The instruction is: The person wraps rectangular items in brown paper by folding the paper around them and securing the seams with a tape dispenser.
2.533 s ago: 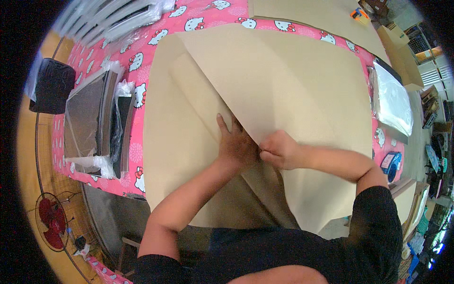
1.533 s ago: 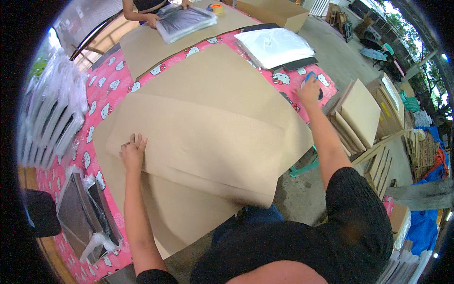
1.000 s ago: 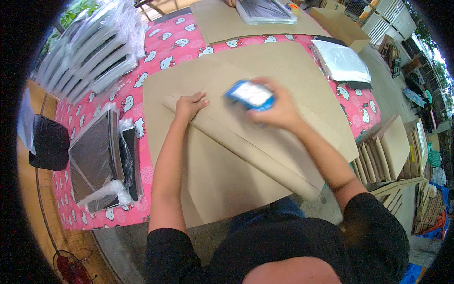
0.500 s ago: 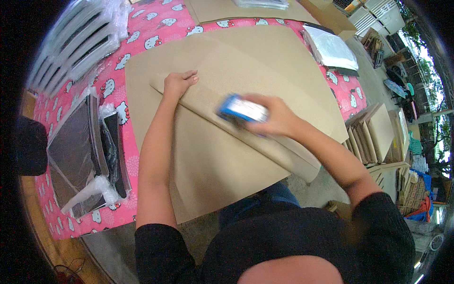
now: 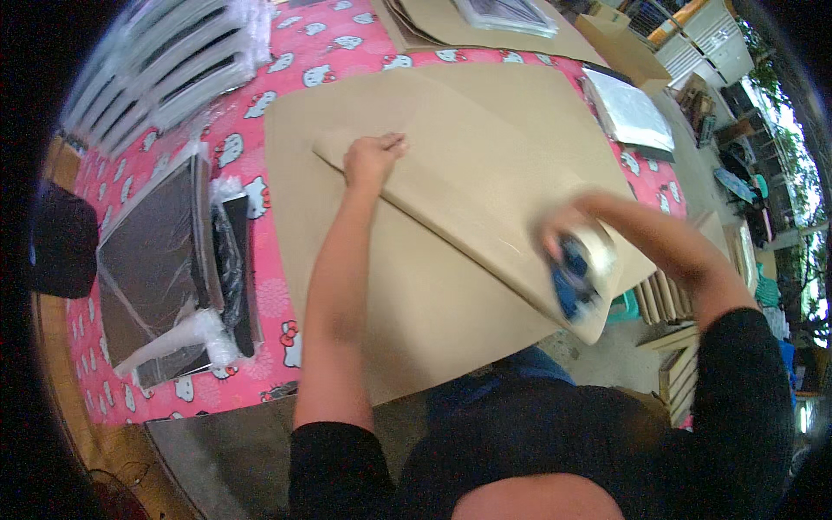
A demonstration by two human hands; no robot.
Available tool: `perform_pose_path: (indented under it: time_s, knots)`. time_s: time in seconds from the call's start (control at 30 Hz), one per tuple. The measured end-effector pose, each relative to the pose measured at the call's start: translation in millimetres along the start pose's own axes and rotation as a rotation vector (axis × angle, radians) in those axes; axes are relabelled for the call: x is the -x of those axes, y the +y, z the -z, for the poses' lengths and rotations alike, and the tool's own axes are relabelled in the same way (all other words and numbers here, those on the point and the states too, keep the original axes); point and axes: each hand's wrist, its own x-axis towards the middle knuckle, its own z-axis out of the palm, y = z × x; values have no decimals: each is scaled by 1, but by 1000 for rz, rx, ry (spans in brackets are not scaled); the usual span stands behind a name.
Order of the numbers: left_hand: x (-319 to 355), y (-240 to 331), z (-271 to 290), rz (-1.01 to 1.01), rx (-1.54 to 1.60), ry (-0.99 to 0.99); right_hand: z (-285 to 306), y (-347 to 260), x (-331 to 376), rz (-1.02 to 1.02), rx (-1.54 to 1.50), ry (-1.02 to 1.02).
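A large sheet of brown paper (image 5: 416, 312) lies on the table, with a wide flap folded across it along a slanting edge. On the upper left end of this folded flap (image 5: 468, 191) my left hand (image 5: 371, 163) presses down, its fingers drawn together at the crease. My right hand (image 5: 568, 221), blurred by motion, grips a blue tape dispenser (image 5: 574, 279) with a roll of tape in it. The dispenser is tilted down against the flap's lower right end. Whatever lies inside the fold is hidden.
Plastic-wrapped dark frames (image 5: 156, 260) lie at the left on the pink patterned cloth (image 5: 282, 260). Bubble-wrapped pieces (image 5: 173, 69) are stacked at the far left. A plastic-covered white stack (image 5: 628, 108) sits at the far right. Brown panels (image 5: 666, 299) stand beyond the table's right side.
My right hand has swept the tape dispenser right and downward along the flap, and tilted it. My left hand stays at the same end of the fold. The whole view has shifted slightly.
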Motion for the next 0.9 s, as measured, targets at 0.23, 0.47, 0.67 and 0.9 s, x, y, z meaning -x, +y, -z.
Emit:
perform_pose_path:
  time_s: [0.23, 0.47, 0.67, 0.9]
  knots:
    - [21, 29, 12, 26, -237, 5, -8, 146, 122, -299, 237, 1046]
    - [156, 96, -103, -376, -1042, -215, 69, 177, 1, 217, 264, 1917]
    - [231, 152, -92, 36, -379, -595, 74, 142, -27, 46, 361, 2096]
    - [222, 101, -135, 461, 211, 166, 127, 90, -66, 1008, 157, 1228]
